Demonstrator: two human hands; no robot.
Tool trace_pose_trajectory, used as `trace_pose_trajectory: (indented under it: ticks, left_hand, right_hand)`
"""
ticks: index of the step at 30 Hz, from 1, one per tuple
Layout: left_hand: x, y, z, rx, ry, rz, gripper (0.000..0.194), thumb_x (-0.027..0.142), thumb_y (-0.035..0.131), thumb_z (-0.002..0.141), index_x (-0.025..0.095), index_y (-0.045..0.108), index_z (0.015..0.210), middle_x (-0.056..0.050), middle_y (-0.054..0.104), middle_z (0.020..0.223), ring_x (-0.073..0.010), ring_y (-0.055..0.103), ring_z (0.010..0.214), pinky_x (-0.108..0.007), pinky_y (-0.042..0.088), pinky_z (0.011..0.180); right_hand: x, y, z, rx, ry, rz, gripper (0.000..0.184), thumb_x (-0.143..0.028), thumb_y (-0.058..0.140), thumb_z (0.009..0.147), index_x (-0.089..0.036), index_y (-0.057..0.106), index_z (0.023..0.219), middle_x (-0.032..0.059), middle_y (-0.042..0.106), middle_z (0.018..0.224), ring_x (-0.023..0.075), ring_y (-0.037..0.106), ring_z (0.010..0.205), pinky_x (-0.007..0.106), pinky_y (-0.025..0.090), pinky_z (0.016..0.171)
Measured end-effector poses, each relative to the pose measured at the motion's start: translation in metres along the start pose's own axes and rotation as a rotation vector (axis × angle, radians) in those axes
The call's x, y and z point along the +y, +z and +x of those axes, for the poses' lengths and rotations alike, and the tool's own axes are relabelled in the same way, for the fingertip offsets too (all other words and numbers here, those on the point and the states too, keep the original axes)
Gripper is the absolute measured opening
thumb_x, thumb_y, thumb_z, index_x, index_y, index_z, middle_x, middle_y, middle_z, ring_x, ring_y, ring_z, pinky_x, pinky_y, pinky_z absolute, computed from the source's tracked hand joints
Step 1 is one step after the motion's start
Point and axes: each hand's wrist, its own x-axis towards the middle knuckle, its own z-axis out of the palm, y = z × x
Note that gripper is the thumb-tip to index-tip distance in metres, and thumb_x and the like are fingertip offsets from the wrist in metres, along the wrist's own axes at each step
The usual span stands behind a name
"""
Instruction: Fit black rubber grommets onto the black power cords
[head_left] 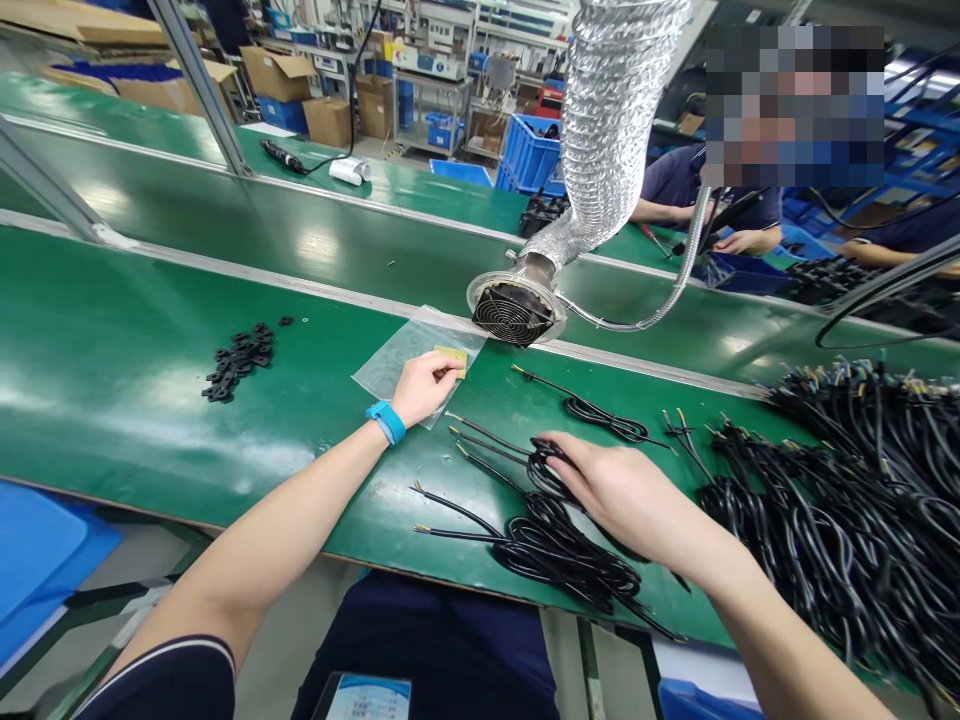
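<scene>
My left hand (425, 388), with a blue wristband (387, 422), rests at a small yellow sponge-like pad (451, 356). Its fingers are pressed together over the pad's edge, and what is between them is hidden. Under the pad lies a clear plastic bag (397, 352). My right hand (600, 480) is closed round a coiled black cable (546, 466), its stripped wire ends pointing left. Just below this hand, several more coiled cables (551, 545) lie at the table's near edge. Another coiled cable (607, 415) sits farther back, above the right hand.
Small black plastic parts (238, 362) are heaped on the green table (135, 380) at left. A large pile of black cables (810, 520) covers the right side. A fume duct (517, 305) hangs low behind my hands. A co-worker's hand (746, 242) is across the bench.
</scene>
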Motion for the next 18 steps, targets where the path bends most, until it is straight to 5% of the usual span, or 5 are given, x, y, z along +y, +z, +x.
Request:
trace_pose_trajectory:
  ticks: [3, 7, 11, 14, 18]
  left_hand:
    - [0.0, -0.002, 0.001, 0.009, -0.01, 0.008, 0.017, 0.012, 0.058, 0.08, 0.018, 0.074, 0.084, -0.002, 0.069, 0.079, -0.0117, 0.057, 0.06, -0.024, 0.049, 0.06]
    - [0.001, -0.005, 0.003, 0.026, -0.018, 0.007, 0.017, 0.011, 0.058, 0.08, 0.017, 0.073, 0.083, -0.002, 0.068, 0.079, -0.0118, 0.057, 0.06, -0.024, 0.048, 0.06]
    - [0.003, -0.01, 0.005, 0.065, -0.032, 0.01, 0.017, 0.009, 0.058, 0.079, 0.017, 0.073, 0.082, -0.002, 0.068, 0.079, -0.0121, 0.058, 0.063, -0.025, 0.048, 0.061]
    - [0.007, -0.014, 0.008, 0.106, -0.035, 0.012, 0.018, 0.009, 0.058, 0.08, 0.017, 0.073, 0.084, -0.002, 0.069, 0.078, -0.0127, 0.059, 0.065, -0.025, 0.048, 0.062]
    - [0.005, -0.031, 0.016, 0.173, -0.109, -0.007, 0.017, 0.011, 0.058, 0.081, 0.016, 0.073, 0.087, -0.003, 0.071, 0.083, -0.0141, 0.063, 0.069, -0.025, 0.05, 0.064]
  right_hand:
    - [0.01, 0.006, 0.015, 0.08, -0.014, -0.087, 0.037, -0.031, 0.036, 0.098, -0.019, 0.056, 0.127, 0.011, 0.072, 0.103, 0.0249, 0.069, 0.084, 0.035, 0.051, 0.07]
    - [0.021, 0.027, 0.036, 0.033, -0.052, -0.143, 0.034, -0.026, 0.054, 0.09, -0.017, 0.058, 0.122, 0.013, 0.068, 0.103, 0.0268, 0.066, 0.092, 0.038, 0.051, 0.077]
    - [0.012, 0.045, 0.06, 0.173, -0.185, -0.108, 0.035, -0.03, 0.06, 0.089, -0.02, 0.057, 0.122, 0.0144, 0.06, 0.121, 0.0294, 0.058, 0.108, 0.045, 0.047, 0.091]
    - [-0.001, 0.053, 0.081, 0.147, -0.263, -0.128, 0.015, -0.022, 0.054, 0.091, -0.017, 0.064, 0.102, 0.0129, 0.065, 0.101, 0.0271, 0.061, 0.094, 0.043, 0.047, 0.086]
    - [-0.002, 0.052, 0.097, 0.213, -0.286, 0.041, 0.026, -0.025, 0.041, 0.096, -0.018, 0.063, 0.084, 0.0119, 0.066, 0.092, 0.0249, 0.062, 0.088, 0.043, 0.047, 0.085]
